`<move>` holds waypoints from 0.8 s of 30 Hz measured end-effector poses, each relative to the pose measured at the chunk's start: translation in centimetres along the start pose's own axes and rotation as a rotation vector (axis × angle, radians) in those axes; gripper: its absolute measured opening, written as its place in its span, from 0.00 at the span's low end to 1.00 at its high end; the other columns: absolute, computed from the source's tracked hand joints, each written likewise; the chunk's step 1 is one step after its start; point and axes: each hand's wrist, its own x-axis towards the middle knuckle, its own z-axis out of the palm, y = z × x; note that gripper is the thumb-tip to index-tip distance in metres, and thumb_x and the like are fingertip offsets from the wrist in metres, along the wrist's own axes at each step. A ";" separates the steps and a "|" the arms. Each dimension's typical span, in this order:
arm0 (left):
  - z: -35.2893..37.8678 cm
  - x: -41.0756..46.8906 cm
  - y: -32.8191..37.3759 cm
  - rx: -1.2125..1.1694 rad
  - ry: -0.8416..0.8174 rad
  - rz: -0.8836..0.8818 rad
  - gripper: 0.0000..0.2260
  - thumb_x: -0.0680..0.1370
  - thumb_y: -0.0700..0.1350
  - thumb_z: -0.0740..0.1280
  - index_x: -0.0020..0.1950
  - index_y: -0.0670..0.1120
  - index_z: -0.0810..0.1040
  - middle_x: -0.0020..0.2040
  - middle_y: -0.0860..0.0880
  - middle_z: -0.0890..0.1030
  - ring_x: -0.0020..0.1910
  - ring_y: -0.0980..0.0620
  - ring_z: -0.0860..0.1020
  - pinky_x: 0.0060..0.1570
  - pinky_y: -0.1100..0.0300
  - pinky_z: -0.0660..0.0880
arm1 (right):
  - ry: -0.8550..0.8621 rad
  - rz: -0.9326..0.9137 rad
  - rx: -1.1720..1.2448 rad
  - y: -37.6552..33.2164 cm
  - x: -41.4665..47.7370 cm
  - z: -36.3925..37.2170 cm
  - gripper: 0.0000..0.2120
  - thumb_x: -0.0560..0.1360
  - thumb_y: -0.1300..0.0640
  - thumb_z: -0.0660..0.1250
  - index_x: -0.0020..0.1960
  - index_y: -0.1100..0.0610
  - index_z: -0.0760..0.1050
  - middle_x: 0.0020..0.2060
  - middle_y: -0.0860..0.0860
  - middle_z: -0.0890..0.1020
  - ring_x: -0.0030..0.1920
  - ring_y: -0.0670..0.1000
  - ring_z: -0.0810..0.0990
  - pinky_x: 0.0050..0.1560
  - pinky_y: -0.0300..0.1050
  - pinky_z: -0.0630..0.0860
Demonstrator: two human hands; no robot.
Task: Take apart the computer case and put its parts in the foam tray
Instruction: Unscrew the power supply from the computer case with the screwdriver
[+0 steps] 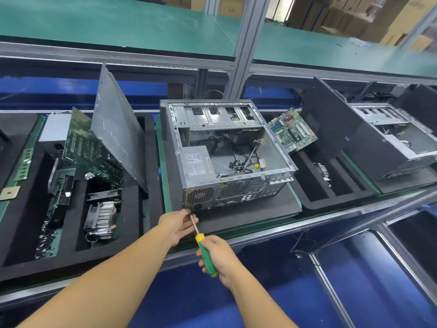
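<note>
Right hand [218, 255] clenched around the green-yellow handle of the screwdriver [199, 237]. Left hand [176, 227] pinches its metal shaft near the tip, at the rear lower corner of the computer case [234, 190] (open, just ahead of both hands). Foam tray [71, 256] lies left of the left hand, holding the side panel [115, 129] and heatsink [101, 218].
</note>
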 end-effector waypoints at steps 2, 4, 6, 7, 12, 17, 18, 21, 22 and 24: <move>0.3 -0.1 -0.2 0.066 -0.037 -0.010 0.03 0.80 0.39 0.66 0.52 0.40 0.77 0.39 0.43 0.85 0.38 0.47 0.84 0.35 0.55 0.80 | 0.003 0.016 -0.022 -0.1 -0.4 -0.9 0.10 0.80 0.50 0.60 0.54 0.54 0.75 0.39 0.52 0.80 0.32 0.49 0.76 0.32 0.43 0.74; 0.7 -0.2 -0.3 0.128 -0.032 0.006 0.05 0.80 0.41 0.64 0.49 0.41 0.77 0.39 0.44 0.81 0.36 0.48 0.80 0.37 0.55 0.79 | 0.003 0.007 -0.062 0.0 -0.7 -2.1 0.10 0.78 0.47 0.62 0.50 0.53 0.74 0.36 0.49 0.78 0.30 0.49 0.74 0.31 0.42 0.72; 1.0 -0.6 -0.3 0.204 0.005 0.039 0.09 0.82 0.43 0.60 0.44 0.41 0.75 0.36 0.44 0.77 0.33 0.48 0.75 0.35 0.55 0.77 | 0.001 -0.020 -0.031 0.3 -0.9 -3.4 0.07 0.78 0.49 0.64 0.48 0.53 0.73 0.32 0.48 0.75 0.28 0.48 0.71 0.31 0.42 0.71; 1.3 -0.9 -0.1 0.286 0.005 0.051 0.11 0.82 0.43 0.58 0.42 0.42 0.73 0.34 0.45 0.75 0.31 0.48 0.73 0.33 0.55 0.76 | 0.008 -0.041 0.024 0.3 -1.0 -4.0 0.06 0.78 0.51 0.65 0.47 0.54 0.72 0.31 0.48 0.73 0.28 0.48 0.70 0.31 0.42 0.71; 4.0 -3.8 -0.1 0.813 -0.416 0.078 0.10 0.80 0.40 0.57 0.41 0.43 0.74 0.31 0.47 0.74 0.28 0.50 0.73 0.31 0.60 0.71 | 0.170 -0.208 0.231 -1.0 -1.0 -6.2 0.07 0.80 0.56 0.68 0.46 0.57 0.71 0.28 0.51 0.73 0.25 0.51 0.70 0.29 0.45 0.73; 8.1 -5.1 -0.2 0.964 -0.689 0.215 0.11 0.84 0.44 0.58 0.45 0.42 0.76 0.37 0.46 0.79 0.36 0.51 0.78 0.38 0.59 0.76 | 0.255 -0.346 0.136 -2.8 -1.0 -8.7 0.04 0.77 0.57 0.71 0.51 0.50 0.81 0.33 0.51 0.81 0.28 0.49 0.75 0.31 0.43 0.75; 8.6 -5.1 -0.1 0.983 -0.706 0.227 0.11 0.84 0.44 0.58 0.46 0.41 0.76 0.38 0.45 0.79 0.37 0.51 0.79 0.39 0.58 0.76 | 0.269 -0.344 0.113 -2.9 -1.0 -9.1 0.03 0.77 0.57 0.72 0.49 0.50 0.81 0.33 0.51 0.81 0.28 0.49 0.75 0.31 0.43 0.75; 11.1 -4.9 0.0 0.992 -0.735 0.228 0.11 0.84 0.42 0.59 0.45 0.41 0.77 0.39 0.45 0.81 0.38 0.50 0.80 0.40 0.59 0.78 | 0.282 -0.344 0.083 -3.5 -0.8 -11.6 0.04 0.74 0.55 0.73 0.49 0.50 0.82 0.34 0.51 0.83 0.29 0.48 0.76 0.33 0.41 0.76; 12.0 -5.0 0.0 0.977 -0.737 0.222 0.11 0.84 0.41 0.60 0.45 0.40 0.77 0.39 0.45 0.81 0.38 0.50 0.81 0.39 0.59 0.78 | 0.274 -0.346 0.073 -3.9 -0.8 -12.7 0.04 0.73 0.53 0.74 0.48 0.50 0.82 0.33 0.50 0.83 0.29 0.48 0.76 0.33 0.41 0.76; 14.1 -5.1 0.0 0.942 -0.749 0.202 0.10 0.83 0.40 0.61 0.45 0.39 0.77 0.38 0.45 0.81 0.37 0.50 0.81 0.39 0.59 0.78 | 0.259 -0.350 0.050 -4.6 -0.9 -14.9 0.07 0.71 0.52 0.74 0.48 0.51 0.81 0.32 0.50 0.82 0.29 0.48 0.76 0.34 0.41 0.76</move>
